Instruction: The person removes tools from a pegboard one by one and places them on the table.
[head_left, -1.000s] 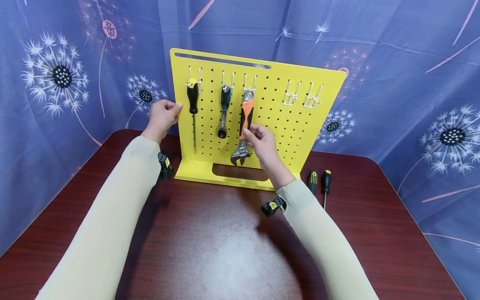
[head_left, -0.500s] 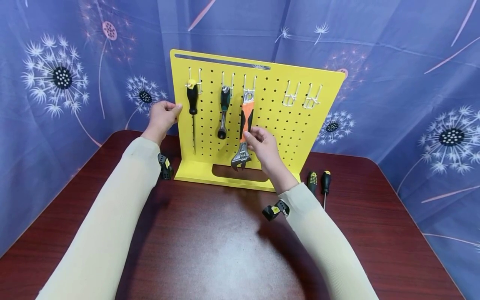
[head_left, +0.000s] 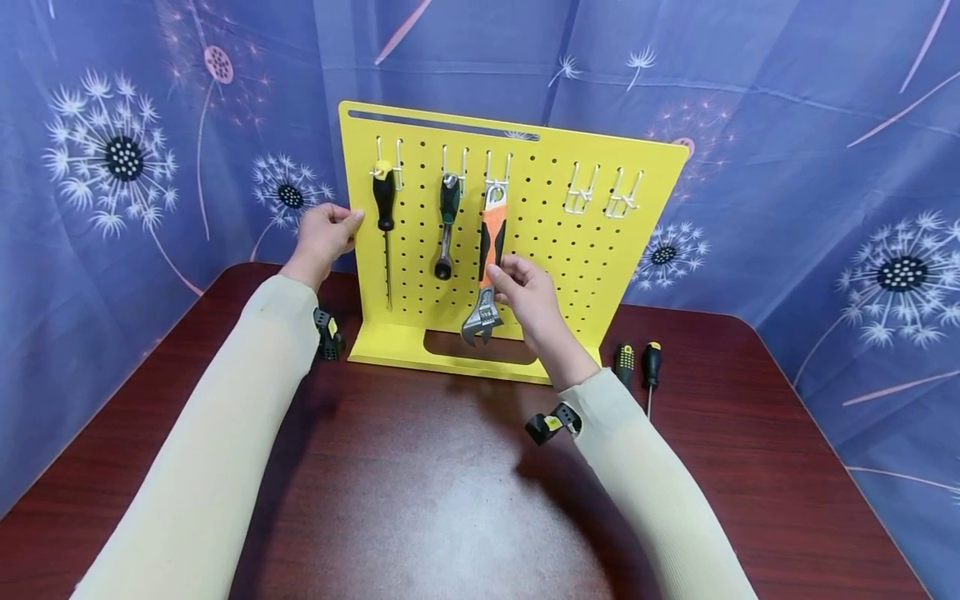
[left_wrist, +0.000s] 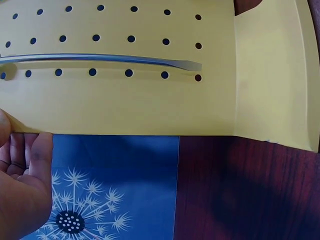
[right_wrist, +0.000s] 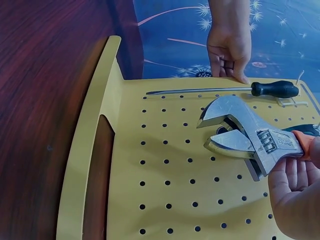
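Observation:
In the head view, an adjustable wrench (head_left: 493, 242) with an orange and black handle stands head down in front of the yellow pegboard (head_left: 555, 275). Its holed end is at a white hook (head_left: 498, 169); whether it bears on the hook is hard to tell. My right hand (head_left: 528, 292) grips the lower handle, just above the wrench's metal head, which shows large in the right wrist view. My left hand (head_left: 324, 237) pinches the board's left edge between thumb and fingers. Nearest to it hangs a screwdriver (head_left: 385, 200) with a black and yellow handle; its blade crosses the left wrist view.
A ratchet wrench (head_left: 448, 217) with a green and black handle hangs between screwdriver and adjustable wrench. Two bare hooks (head_left: 581, 190) sit at the board's right. On the dark red table (head_left: 420, 467), a screwdriver (head_left: 652, 367) and a yellow-dotted black handle (head_left: 625, 363) lie right of the board.
The adjustable wrench's head has swung slightly down and out from the board, with my right hand lowering a little along with it. My left hand keeps its place on the edge.

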